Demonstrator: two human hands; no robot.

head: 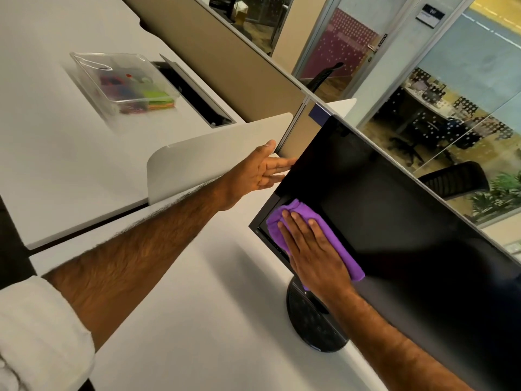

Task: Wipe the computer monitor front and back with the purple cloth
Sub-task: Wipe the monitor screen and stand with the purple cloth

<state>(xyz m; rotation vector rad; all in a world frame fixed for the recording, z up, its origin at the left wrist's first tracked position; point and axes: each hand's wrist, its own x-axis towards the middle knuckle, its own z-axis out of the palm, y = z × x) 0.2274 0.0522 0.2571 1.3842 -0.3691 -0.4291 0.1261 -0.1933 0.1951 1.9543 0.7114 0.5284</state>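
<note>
Our R fingers (299,224) lay straight and flat, the right hand (313,249) pressing the folded purple cloth (345,259) onto the screen of the black flat-panel computer monitor (408,227), at its lower-left corner. L fingers (282,165) were straight too, the left hand (258,172) open, tips touching the monitor's left edge. Monitor stood on a round black base (313,328) on the white desk (197,306). Clear plastic tray (84,62) w/ coloured bits sat well apart on the next desk (50,142).

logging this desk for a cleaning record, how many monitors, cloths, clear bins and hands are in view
monitor: 1
purple cloth: 1
clear bin: 1
hands: 2 (left hand, right hand)
total: 5
</note>
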